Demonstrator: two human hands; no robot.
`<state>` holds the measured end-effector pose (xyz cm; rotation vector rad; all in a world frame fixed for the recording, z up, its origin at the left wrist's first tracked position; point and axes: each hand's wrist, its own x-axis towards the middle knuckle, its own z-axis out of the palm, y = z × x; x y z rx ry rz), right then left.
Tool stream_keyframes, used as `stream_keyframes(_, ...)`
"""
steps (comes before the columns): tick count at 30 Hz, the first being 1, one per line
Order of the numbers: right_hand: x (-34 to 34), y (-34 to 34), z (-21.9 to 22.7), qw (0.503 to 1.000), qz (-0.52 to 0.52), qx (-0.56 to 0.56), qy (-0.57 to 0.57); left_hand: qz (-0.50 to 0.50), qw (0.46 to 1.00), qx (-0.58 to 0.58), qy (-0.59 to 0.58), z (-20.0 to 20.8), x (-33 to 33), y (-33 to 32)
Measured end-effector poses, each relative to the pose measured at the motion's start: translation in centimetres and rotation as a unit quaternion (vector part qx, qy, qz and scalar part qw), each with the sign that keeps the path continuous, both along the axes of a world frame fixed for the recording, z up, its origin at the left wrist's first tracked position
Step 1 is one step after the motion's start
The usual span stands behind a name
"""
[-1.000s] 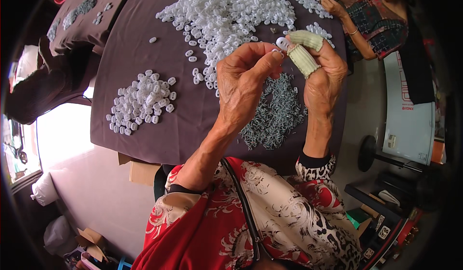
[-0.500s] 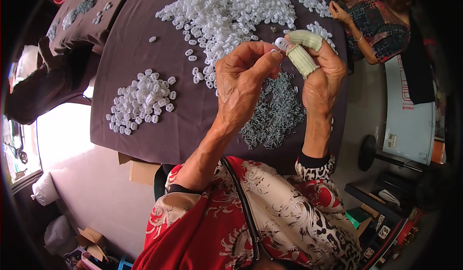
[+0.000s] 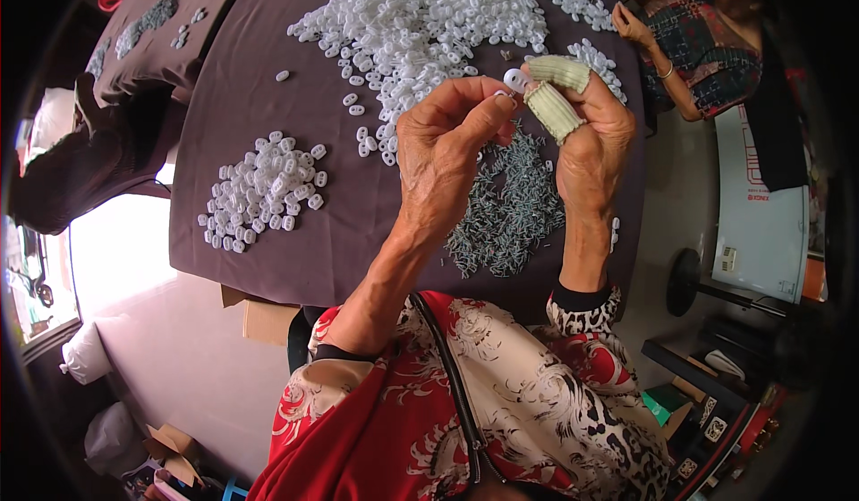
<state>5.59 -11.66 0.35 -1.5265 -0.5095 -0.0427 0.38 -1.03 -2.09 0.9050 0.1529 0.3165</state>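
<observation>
The right hand (image 3: 595, 139) is nearly closed, its thumb and forefinger in pale ribbed finger covers (image 3: 555, 113), gripping a white oval piece (image 3: 515, 80) above the far end of the grey screw pile (image 3: 510, 215). The left hand (image 3: 441, 148) pinches a small pale bit right beside it, too tiny to make out properly. The oval is smooth, with dark holes. Brown cloth (image 3: 367, 233) stretches left of the pile toward a small white heap (image 3: 262, 192); the table's near edge runs just below the pile.

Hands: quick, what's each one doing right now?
Left hand: closed, pinching a small item, too hidden to identify.
Right hand: closed, holding a white oval piece.
</observation>
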Motion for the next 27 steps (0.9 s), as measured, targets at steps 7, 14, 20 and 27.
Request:
stream_keyframes(7,-0.12,-0.07,0.15,0.999,-0.009,-0.028,0.019,0.012,1.0,0.024,0.014,0.26,-0.11,-0.09)
stream_keyframes(14,-0.27,0.02,0.36,0.999,-0.016,-0.033,0.017,0.008,1.0,0.002,0.006,0.26,0.12,-0.29)
stream_keyframes(20,-0.1,0.0,0.06,0.999,-0.005,-0.044,0.008,0.007,1.0,-0.02,0.008,-0.19,0.15,-0.06)
stream_keyframes(27,0.11,0.0,0.11,0.999,0.0,-0.021,0.03,0.011,1.0,-0.002,0.023,-0.12,0.13,-0.06)
